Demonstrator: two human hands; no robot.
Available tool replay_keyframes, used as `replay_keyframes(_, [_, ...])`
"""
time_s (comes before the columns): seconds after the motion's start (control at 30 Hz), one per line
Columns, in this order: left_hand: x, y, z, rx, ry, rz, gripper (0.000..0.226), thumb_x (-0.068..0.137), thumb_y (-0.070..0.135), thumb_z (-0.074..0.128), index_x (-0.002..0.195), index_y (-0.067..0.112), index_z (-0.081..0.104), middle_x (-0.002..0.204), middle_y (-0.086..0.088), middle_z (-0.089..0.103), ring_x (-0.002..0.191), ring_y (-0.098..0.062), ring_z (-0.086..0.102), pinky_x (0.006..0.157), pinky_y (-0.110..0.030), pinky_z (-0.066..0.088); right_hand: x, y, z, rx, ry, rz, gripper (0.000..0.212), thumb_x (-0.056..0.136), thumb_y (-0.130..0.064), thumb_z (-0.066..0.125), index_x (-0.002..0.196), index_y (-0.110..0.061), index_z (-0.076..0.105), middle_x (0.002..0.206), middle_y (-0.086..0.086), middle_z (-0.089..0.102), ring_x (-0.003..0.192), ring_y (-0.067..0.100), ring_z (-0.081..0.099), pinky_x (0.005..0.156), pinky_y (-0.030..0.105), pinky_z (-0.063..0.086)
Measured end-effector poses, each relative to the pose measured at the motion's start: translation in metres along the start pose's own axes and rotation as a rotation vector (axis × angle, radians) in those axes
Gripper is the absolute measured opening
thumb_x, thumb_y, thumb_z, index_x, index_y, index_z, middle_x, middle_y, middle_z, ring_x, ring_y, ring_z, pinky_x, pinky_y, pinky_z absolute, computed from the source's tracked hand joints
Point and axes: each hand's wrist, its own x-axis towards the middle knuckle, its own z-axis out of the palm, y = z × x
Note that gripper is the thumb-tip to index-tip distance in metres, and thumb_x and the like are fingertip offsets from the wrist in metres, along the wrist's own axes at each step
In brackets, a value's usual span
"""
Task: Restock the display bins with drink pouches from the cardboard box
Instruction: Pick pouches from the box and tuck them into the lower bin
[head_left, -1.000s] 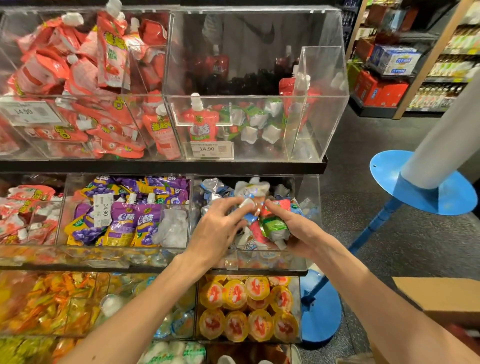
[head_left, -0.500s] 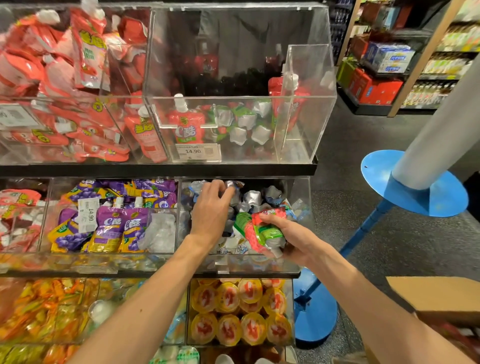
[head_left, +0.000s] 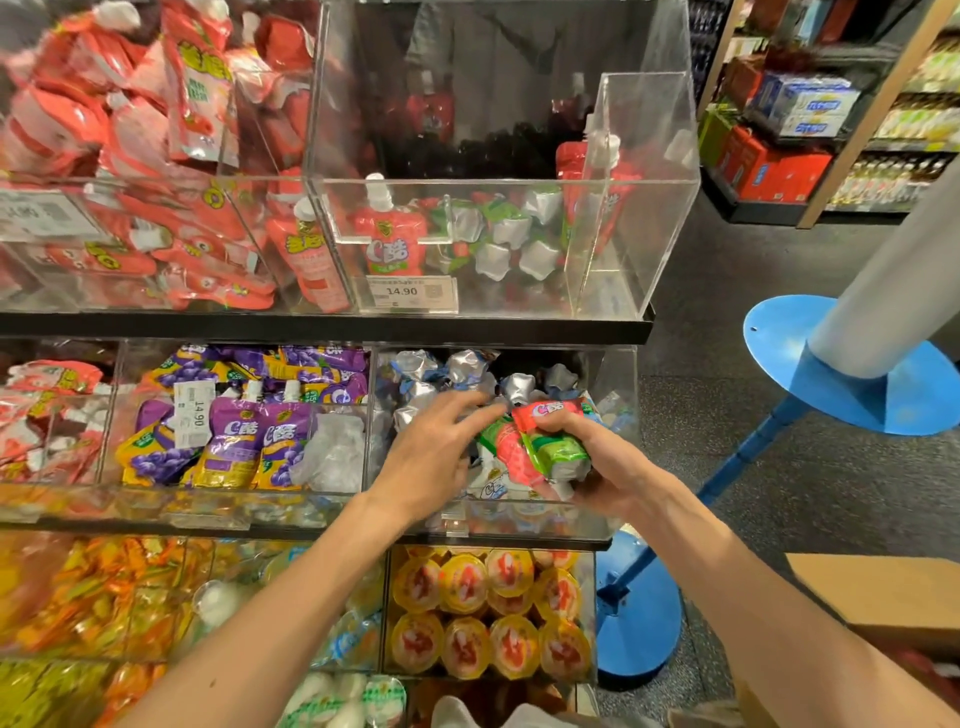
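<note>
Drink pouches (head_left: 543, 451) clutched in curled right hand (head_left: 605, 467) above front edge of bin (head_left: 615, 379), ready for left hand (head_left: 431, 457), fingers spread, empty.

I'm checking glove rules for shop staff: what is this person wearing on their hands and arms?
Nothing that shows. The left hand and right hand are ungloved, with no rings that I can see. The left forearm and right forearm are bare to the frame's edge: no sleeve, watch or wristband.
</note>
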Motion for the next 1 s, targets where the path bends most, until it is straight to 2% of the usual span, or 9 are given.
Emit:
replay_keyframes(0.1, [-0.012,-0.006,0.005,-0.135,-0.080,-0.031,0.059,0.086,0.020,0.072,0.142,0.023,0.052,0.146,-0.001,0.047,0.135,-0.022,0.042,0.111,-0.040,0.041,-0.006,-0.002,0.004,-0.023,-0.052,0.018,0.022,0.092,-0.024,0.062,0.103,-0.006,0.064,0.080,0.008,0.073,0.066,0.017,0.068,0.063,0.030,0.059])
replay_keyframes(0.23, [-0.020,-0.011,-0.004,-0.080,0.025,0.064,0.048,0.088,0.049,0.059,0.123,0.017,0.065,0.125,0.000,0.061,0.117,-0.019,0.053,0.095,-0.042,0.051,-0.014,-0.004,0.013,-0.141,-0.103,0.025,0.020,0.090,-0.023,0.063,0.099,-0.005,0.063,0.077,0.008,0.070,0.066,0.017,0.065,0.061,0.030,0.054])
replay_keyframes(0.47, [0.007,-0.016,-0.084,-0.134,0.326,0.128,0.042,0.090,0.028,0.061,0.128,0.010,0.063,0.118,-0.004,0.067,0.111,-0.021,0.058,0.097,-0.034,0.047,-0.053,-0.074,0.054,-0.285,-0.310,-0.198,0.060,0.073,-0.039,0.080,0.118,-0.004,0.063,0.108,0.018,0.072,0.092,0.032,0.071,0.067,0.034,0.058])
replay_keyframes(0.57, [0.014,-0.010,-0.125,-0.201,0.423,0.122,0.040,0.091,0.028,0.064,0.130,0.021,0.059,0.120,0.007,0.067,0.109,-0.015,0.062,0.095,-0.031,0.049,-0.075,-0.107,0.073,-0.325,-0.483,-0.273,0.069,0.058,-0.047,0.089,0.112,-0.006,0.073,0.116,0.022,0.070,0.101,0.036,0.071,0.069,0.035,0.060])
replay_keyframes(0.63, [0.018,-0.005,-0.149,-0.314,0.464,0.063,0.034,0.090,0.029,0.069,0.123,0.026,0.058,0.108,0.018,0.068,0.096,-0.005,0.065,0.087,-0.027,0.051,-0.089,-0.125,0.088,-0.354,-0.537,-0.309,0.069,0.059,-0.050,0.088,0.112,-0.008,0.072,0.118,0.023,0.069,0.101,0.036,0.071,0.068,0.034,0.060])
replay_keyframes(0.7, [0.029,-0.001,-0.171,-0.437,0.488,-0.003,0.031,0.086,0.020,0.077,0.111,0.027,0.060,0.090,0.026,0.067,0.082,0.006,0.063,0.077,-0.020,0.050,-0.101,-0.141,0.106,-0.369,-0.527,-0.359,0.070,0.064,-0.053,0.084,0.115,-0.007,0.068,0.118,0.024,0.068,0.099,0.036,0.071,0.065,0.032,0.059])
replay_keyframes(0.77, [0.045,0.004,-0.195,-0.542,0.480,-0.054,0.027,0.084,0.018,0.079,0.102,0.024,0.059,0.084,0.021,0.069,0.075,0.004,0.063,0.070,-0.018,0.048,-0.111,-0.157,0.126,-0.418,-0.444,-0.458,0.063,0.074,-0.058,0.069,0.111,-0.007,0.068,0.110,0.022,0.071,0.086,0.031,0.074,0.058,0.030,0.058])
replay_keyframes(0.9, [0.083,0.006,-0.239,-0.461,0.442,-0.034,0.019,0.084,0.029,0.071,0.098,0.024,0.058,0.077,0.010,0.069,0.071,-0.012,0.067,0.070,-0.034,0.055,-0.128,-0.197,0.159,-0.504,-0.310,-0.605,0.061,0.079,-0.058,0.054,0.108,-0.006,0.066,0.094,0.019,0.075,0.068,0.022,0.073,0.051,0.026,0.057])
replay_keyframes(1.0, [0.108,0.010,-0.267,-0.639,0.343,-0.018,0.014,0.084,0.032,0.072,0.087,0.035,0.058,0.078,0.008,0.068,0.068,-0.011,0.062,0.064,-0.034,0.055,-0.132,-0.224,0.169,-0.461,-0.275,-0.652,0.055,0.090,-0.059,0.051,0.107,-0.009,0.066,0.090,0.016,0.075,0.064,0.022,0.070,0.048,0.025,0.053])
